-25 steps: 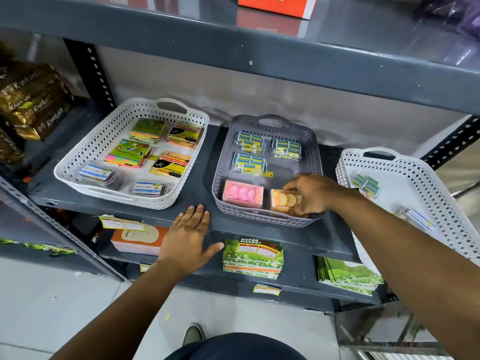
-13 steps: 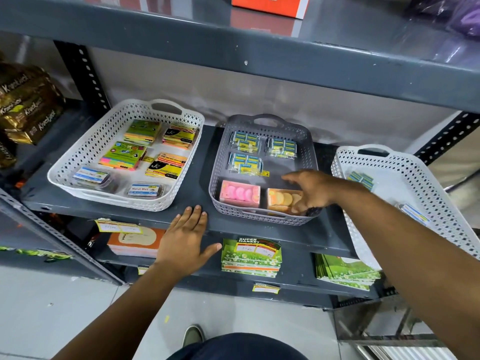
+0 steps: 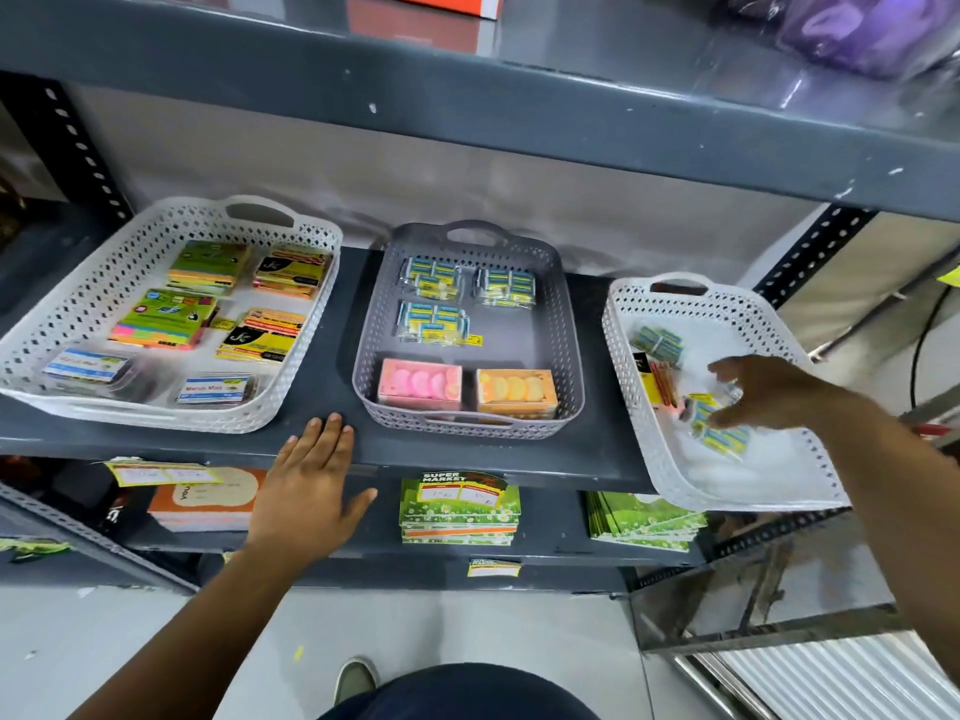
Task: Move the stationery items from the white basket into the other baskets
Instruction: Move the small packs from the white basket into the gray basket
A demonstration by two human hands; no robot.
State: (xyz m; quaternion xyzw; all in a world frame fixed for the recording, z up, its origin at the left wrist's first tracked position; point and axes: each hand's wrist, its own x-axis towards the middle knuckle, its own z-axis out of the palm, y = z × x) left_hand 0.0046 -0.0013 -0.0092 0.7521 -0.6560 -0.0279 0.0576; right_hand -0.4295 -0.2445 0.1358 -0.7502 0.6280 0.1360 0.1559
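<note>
Right white basket (image 3: pixel 769 324), source: three items remaining, a blue-yellow packet (image 3: pixel 658 343), a red-and-yellow pack (image 3: pixel 655 383) and a packet (image 3: pixel 724 436) lying under the right hand (image 3: pixel 769 394), fingers spread, gripping nothing yet. Grey basket (image 3: pixel 569 350) holding five items; left white basket (image 3: pixel 67 309) holding six. Left hand (image 3: pixel 306 491) lying flat and open on the shelf (image 3: pixel 332 356) edge. Transfer appearing largely done.

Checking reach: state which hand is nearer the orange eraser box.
Left. The left hand rests on the shelf edge left of the orange eraser box; the right hand is farther, over the right white basket.
</note>
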